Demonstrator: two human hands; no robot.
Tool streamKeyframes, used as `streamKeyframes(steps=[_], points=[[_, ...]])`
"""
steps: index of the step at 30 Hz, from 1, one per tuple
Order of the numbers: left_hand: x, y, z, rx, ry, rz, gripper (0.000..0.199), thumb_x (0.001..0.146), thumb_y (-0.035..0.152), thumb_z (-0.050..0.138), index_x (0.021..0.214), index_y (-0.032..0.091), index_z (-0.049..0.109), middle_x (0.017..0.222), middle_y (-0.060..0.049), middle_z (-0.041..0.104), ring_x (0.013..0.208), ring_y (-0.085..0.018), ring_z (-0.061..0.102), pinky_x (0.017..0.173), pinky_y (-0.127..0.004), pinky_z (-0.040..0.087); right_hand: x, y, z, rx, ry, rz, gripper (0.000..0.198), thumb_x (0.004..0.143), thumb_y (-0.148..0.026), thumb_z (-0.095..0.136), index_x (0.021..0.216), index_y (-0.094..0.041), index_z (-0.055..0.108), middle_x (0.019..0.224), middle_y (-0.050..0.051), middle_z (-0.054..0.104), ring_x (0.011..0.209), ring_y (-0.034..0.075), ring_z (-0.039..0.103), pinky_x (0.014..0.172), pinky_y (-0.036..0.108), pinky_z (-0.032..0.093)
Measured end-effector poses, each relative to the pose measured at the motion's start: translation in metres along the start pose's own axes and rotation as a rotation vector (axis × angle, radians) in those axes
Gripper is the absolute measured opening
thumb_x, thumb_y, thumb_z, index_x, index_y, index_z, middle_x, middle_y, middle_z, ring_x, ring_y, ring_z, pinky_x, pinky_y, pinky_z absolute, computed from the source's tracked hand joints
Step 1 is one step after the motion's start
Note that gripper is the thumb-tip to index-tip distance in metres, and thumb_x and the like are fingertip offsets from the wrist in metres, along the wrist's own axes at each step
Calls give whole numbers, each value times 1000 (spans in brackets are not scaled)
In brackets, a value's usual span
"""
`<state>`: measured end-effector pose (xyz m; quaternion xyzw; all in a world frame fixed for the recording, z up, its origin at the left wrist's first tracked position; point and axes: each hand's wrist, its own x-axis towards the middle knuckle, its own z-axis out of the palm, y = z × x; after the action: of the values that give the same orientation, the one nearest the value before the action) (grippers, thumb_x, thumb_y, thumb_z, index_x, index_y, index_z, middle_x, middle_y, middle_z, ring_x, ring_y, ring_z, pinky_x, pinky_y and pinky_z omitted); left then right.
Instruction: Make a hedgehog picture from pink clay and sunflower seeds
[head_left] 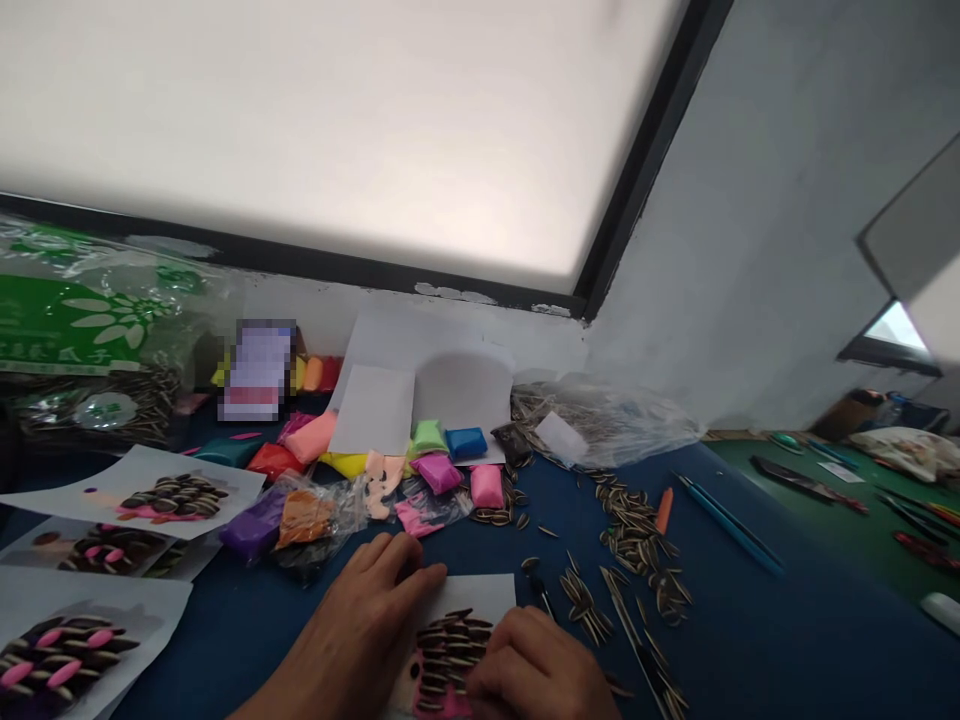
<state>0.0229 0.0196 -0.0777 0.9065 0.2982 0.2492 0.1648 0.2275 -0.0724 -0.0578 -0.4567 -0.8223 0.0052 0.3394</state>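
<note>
A white paper card (491, 592) lies before me with a hedgehog-like picture of pink clay and rows of striped sunflower seeds (452, 645). My left hand (367, 610) rests over the card's left side, thumb stretched along its upper part, the other fingers bent and partly hidden. At the lower right of the picture, my right hand (544, 665) is closed in a pinch against the seeds. Whatever sits between its fingertips is hidden. Right of the card lie loose seeds (585, 605), a dark slim tool (544, 590) and a pair of tweezers (637, 645).
Finished-looking seed cards (67, 640) overlap at the left. Behind my hands are bagged clay packs, including purple (251, 520) and pink (487, 487). A seed pile (637, 525), blue tweezers (731, 520) and a plastic seed bag (615, 420) lie farther right.
</note>
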Motion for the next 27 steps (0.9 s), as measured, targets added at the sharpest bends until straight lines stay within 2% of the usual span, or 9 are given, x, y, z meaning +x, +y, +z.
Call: streamKeyframes(steps=[3,9,14,20,23,27], points=[[0,0,0,13,17,11,33,90,6,46,109,21,69,99,-9,58,84,-25,53,72,-37,43,0,2,9,-14,61,-26,20,92,-11,55,76,-21,60,67,-1,55,58,12,51,52,23,35],[0,2,-1,4,13,-2,34,89,6,47,111,22,68,101,-9,58,87,-26,52,74,-37,45,-2,3,32,-15,301,-19,41,104,-28,43,65,-21,56,57,-2,48,49,12,42,46,26,25],[0,3,-2,15,3,-16,34,89,6,46,108,22,69,101,-9,59,87,-26,53,74,-38,45,-3,2,37,-48,294,-12,47,104,-28,39,61,-21,56,55,-1,46,48,13,42,48,27,27],[1,2,-2,24,35,5,32,89,8,46,106,20,70,99,-9,60,84,-24,52,74,-36,45,-1,1,39,-43,320,-7,47,105,-32,38,61,-21,51,55,-2,44,47,12,40,46,27,23],[1,2,-1,18,29,-1,32,89,8,46,107,21,69,100,-9,60,85,-25,52,73,-36,44,0,0,33,-53,257,-13,42,104,-28,40,63,-21,50,56,-2,46,48,12,42,45,27,24],[0,1,0,27,48,10,34,90,7,46,110,22,69,98,-8,60,84,-24,52,72,-35,44,1,-1,17,-82,27,-27,24,93,-14,54,69,-21,53,62,-3,53,51,11,49,46,25,30]])
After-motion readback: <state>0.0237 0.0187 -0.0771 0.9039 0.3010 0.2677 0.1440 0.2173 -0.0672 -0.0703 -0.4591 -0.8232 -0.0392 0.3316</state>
